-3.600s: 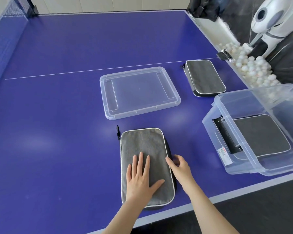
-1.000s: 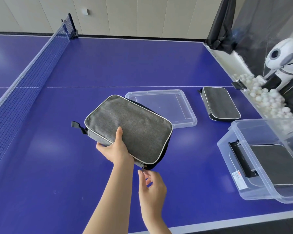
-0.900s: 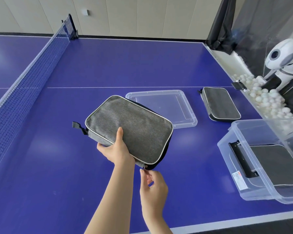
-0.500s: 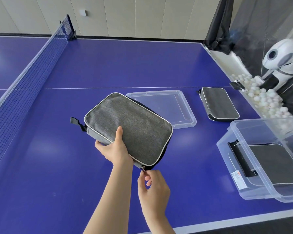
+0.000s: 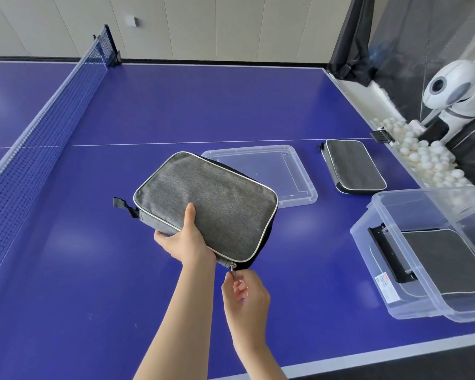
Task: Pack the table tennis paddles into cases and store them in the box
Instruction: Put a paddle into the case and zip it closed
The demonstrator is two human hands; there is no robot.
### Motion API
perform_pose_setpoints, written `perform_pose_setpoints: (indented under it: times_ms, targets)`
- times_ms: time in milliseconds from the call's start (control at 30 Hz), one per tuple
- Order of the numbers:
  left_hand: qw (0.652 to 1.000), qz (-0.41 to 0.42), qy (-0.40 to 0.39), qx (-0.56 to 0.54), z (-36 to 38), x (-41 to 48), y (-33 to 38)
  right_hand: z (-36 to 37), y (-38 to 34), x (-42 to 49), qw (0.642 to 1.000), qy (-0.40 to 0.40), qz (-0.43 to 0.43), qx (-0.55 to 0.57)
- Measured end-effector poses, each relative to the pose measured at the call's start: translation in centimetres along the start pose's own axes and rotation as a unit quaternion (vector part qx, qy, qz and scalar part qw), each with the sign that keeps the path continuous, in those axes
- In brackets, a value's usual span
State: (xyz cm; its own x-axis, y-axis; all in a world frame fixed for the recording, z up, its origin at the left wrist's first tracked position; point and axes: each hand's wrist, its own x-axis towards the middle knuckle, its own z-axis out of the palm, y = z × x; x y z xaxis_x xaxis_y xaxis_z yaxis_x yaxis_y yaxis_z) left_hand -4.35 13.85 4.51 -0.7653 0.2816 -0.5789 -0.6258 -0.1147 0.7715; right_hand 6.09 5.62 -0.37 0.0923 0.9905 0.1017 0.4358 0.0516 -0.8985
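Three gray cases in all: first case (image 5: 211, 198) held up off the table (image 5: 203, 105), second case (image 5: 354, 165) flat on it, third case (image 5: 450, 261) inside the box (image 5: 412, 305). One clear box, one clear lid (image 5: 296, 176). Two hands: left hand (image 5: 181, 242), right hand (image 5: 247, 297). One zipper pull (image 5: 232, 267) in view. One table, one net (image 5: 39, 127), one white line (image 5: 203, 142) across the top. One white ball machine (image 5: 455, 86). One label (image 5: 385, 287) on the box wall. One black cloth (image 5: 348, 37) hanging at the far corner. White balls (image 5: 428, 160) heaped beside the table, too many to count.

On the blue table (image 5: 203, 105) lie a clear lid (image 5: 258, 167), a grey case (image 5: 354, 165) and a clear box (image 5: 428, 305).
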Motion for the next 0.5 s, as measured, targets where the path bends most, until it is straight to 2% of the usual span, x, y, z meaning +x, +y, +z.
perform_pose_setpoints:
  times_ms: [67, 167, 267, 333, 433, 500]
  targets:
    - [1.0, -0.003, 0.001, -0.001, 0.0, 0.1, 0.0, -0.4, -1.1, -0.2, 0.988, -0.029, 0.109, 0.106]
    - [1.0, -0.001, 0.003, -0.001, -0.1, 0.1, 0.1, -1.2, -2.6, -0.1, 0.927, -0.097, 0.26, 0.251]
    - [1.0, 0.002, -0.002, -0.001, -0.2, 0.1, 0.2, -1.6, -3.3, -0.3, 0.88, -0.128, 0.327, 0.321]
    - [1.0, 0.006, -0.004, -0.001, -0.2, 0.2, 0.3, -1.6, -3.4, -0.4, 0.884, -0.144, 0.314, 0.315]
    - [1.0, 0.009, -0.006, 0.006, -0.4, 0.2, 0.4, -1.5, -3.2, -0.3, 0.92, -0.159, 0.256, 0.251]
    - [1.0, 0.01, -0.004, 0.009, -0.5, 0.2, 0.4, -1.1, -2.7, -0.1, 0.951, -0.14, 0.2, 0.189]
